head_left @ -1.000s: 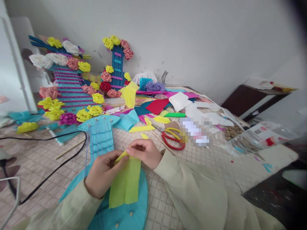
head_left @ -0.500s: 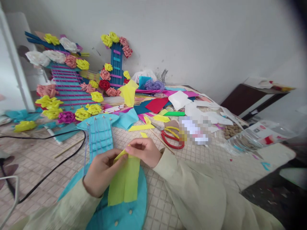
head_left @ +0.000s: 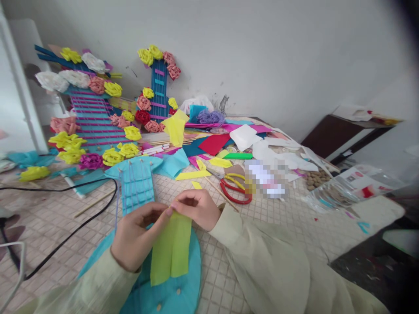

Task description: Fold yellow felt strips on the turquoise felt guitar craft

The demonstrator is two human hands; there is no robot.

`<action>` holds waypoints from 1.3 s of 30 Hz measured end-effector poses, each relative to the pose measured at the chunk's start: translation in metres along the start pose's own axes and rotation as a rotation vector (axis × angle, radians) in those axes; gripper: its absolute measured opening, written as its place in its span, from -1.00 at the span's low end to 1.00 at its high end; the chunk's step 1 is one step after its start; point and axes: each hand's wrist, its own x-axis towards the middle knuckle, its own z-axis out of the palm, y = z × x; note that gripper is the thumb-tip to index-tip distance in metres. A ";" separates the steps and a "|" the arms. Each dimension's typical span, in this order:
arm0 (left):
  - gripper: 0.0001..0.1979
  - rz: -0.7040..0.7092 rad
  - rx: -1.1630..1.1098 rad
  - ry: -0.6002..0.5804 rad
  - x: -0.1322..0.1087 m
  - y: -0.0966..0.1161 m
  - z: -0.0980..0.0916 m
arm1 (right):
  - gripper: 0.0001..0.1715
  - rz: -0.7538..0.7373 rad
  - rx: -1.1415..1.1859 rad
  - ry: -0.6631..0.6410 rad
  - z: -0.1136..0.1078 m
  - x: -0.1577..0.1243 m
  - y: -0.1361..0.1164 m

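Observation:
A strip of yellow crepe paper [head_left: 172,253] hangs down, creased along its middle. My left hand [head_left: 139,233] pinches its top edge between thumb and fingers. Right beside it, my right hand [head_left: 198,208] pinches the same edge, and the fingertips of both hands meet. Under the paper lies a turquoise paper guitar [head_left: 183,298] with strings along its neck and small pegs on its body; my hands and the strip hide part of it. Red-handled scissors [head_left: 236,198] rest to the right of my right hand, near yellow paper scraps [head_left: 196,185].
Two guitar shapes with paper flowers [head_left: 93,117] lean at the back left and back middle. A black cable [head_left: 75,226] curves across the tiled-pattern table on the left. Paper sheets [head_left: 214,144] lie further back. A plastic bottle [head_left: 347,187] lies at the right.
My left hand has shifted slightly, its fingertips now drawn against those of my right hand. The folded top corner of the yellow strip no longer shows, and the strip hangs slightly lower.

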 end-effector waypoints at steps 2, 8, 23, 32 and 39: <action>-0.81 0.021 0.001 0.029 0.000 0.000 0.000 | -0.81 0.007 0.002 0.005 0.000 0.000 0.000; -0.82 0.031 -0.017 0.037 0.001 0.000 -0.001 | -0.83 0.013 0.028 0.003 0.001 -0.001 0.003; -0.78 -0.031 -0.020 0.053 -0.001 0.003 0.001 | -0.83 0.010 0.017 0.017 0.000 0.000 0.001; -0.78 -0.009 -0.021 0.118 0.000 0.005 0.000 | -0.81 -0.034 -0.018 0.111 -0.004 0.004 -0.003; -0.80 -0.004 -0.061 0.046 0.000 0.006 0.000 | -0.80 -0.038 0.001 0.076 -0.004 0.003 -0.003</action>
